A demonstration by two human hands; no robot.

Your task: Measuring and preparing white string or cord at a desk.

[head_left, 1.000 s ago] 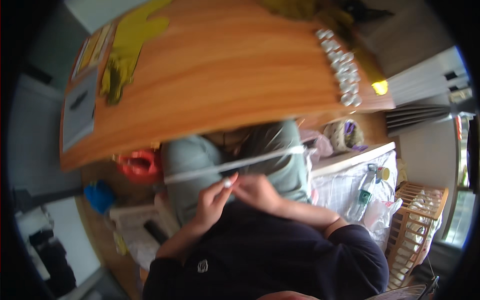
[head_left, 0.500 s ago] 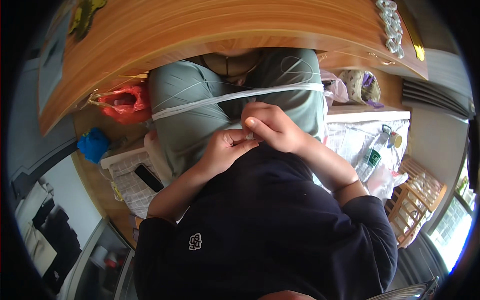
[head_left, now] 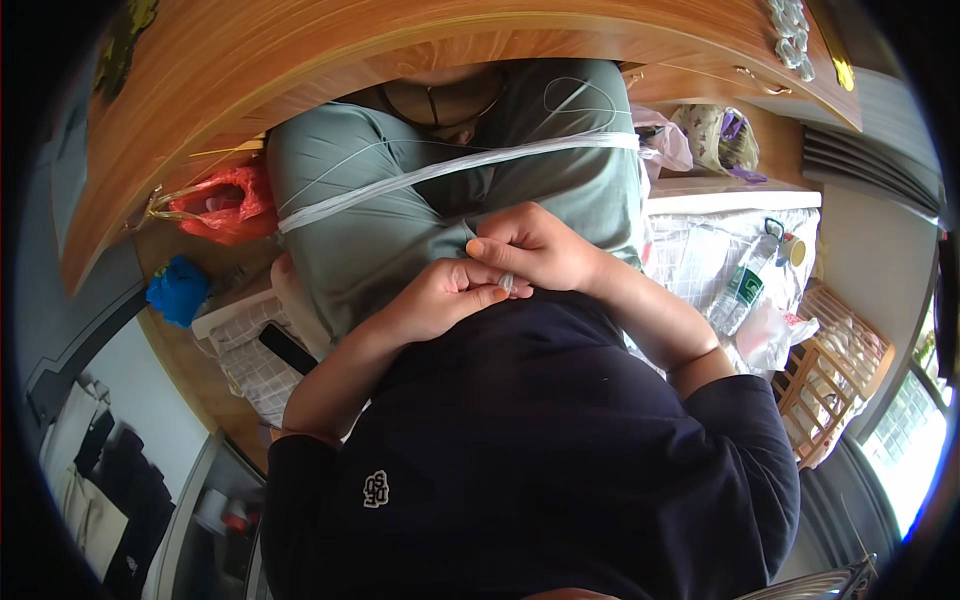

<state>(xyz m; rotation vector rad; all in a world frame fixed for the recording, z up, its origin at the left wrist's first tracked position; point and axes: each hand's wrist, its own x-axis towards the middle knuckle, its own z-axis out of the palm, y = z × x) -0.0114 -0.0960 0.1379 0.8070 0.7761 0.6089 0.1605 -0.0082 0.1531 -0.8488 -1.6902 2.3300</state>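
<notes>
My two hands meet just above the lap, at the hem of my dark shirt. The thumb and forefinger of my left hand (head_left: 440, 300) are pinched together, with a tiny whitish, clear piece (head_left: 507, 283) at their tips. My right hand (head_left: 545, 250) is closed against them, thumb laid over curled fingers; what lies inside it is hidden. Across my green-trousered thighs stretches a bundle of white strands (head_left: 440, 174), away from both hands. A thin pale cord (head_left: 612, 100) loops loosely on the right thigh.
A wooden desk (head_left: 400, 45) stands close in front, with a clear chain-like string (head_left: 791, 40) at its right. Red bag (head_left: 232, 205), blue bag (head_left: 178, 290) and black phone (head_left: 286, 348) are left. A plastic bottle (head_left: 742, 288) and wooden basket (head_left: 830, 360) sit right.
My right hand has shifted slightly left and rolled over. The small whitish piece at my left fingertips now shows more plainly. The whole view has tilted a little.
</notes>
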